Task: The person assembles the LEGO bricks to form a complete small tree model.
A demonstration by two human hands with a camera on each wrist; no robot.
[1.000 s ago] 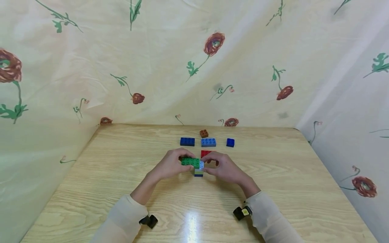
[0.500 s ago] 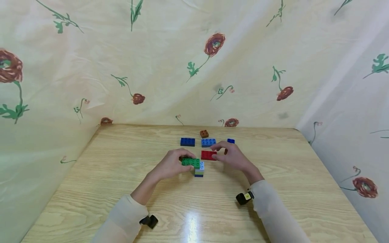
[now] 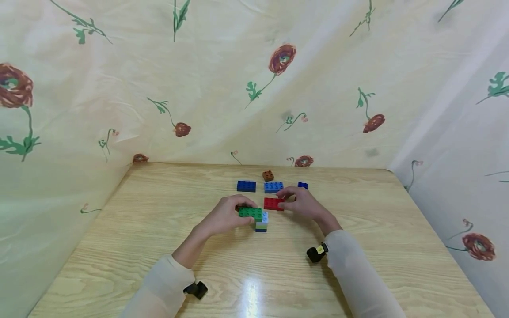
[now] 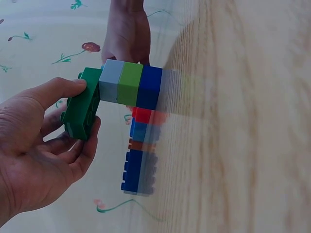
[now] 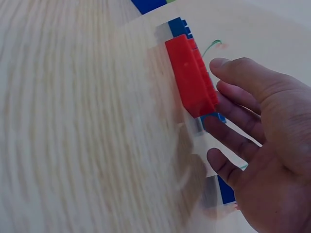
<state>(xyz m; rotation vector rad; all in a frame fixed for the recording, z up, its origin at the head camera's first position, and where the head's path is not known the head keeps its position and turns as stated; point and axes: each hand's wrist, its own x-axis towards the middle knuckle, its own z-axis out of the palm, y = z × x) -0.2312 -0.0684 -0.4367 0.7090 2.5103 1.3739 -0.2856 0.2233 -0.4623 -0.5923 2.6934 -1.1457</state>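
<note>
My left hand [image 3: 224,216] pinches a green building brick [image 3: 250,213] between thumb and fingers. The brick sits at the top of a small stack, overhanging to the left. Below it are a light blue brick [image 4: 112,81], a lime green brick [image 4: 130,83] and a dark blue brick [image 4: 150,86] at the table. A red brick [image 3: 272,203] lies just behind the stack. Beside its right end is my right hand [image 3: 308,206], fingers loosely bent and thumb apart. In the right wrist view its fingertips are close to the red brick, with nothing gripped.
Behind the red brick lie a dark blue brick [image 3: 246,186], a medium blue brick [image 3: 273,187] and a small orange-brown brick [image 3: 268,176]. A small blue brick [image 3: 303,185] is partly hidden by my right hand. Flowered cloth [image 3: 222,88] hangs around the wooden table [image 3: 159,190].
My right hand has left the stack and moved right and back to the red brick, uncovering it. My left hand stays on the green brick.
</note>
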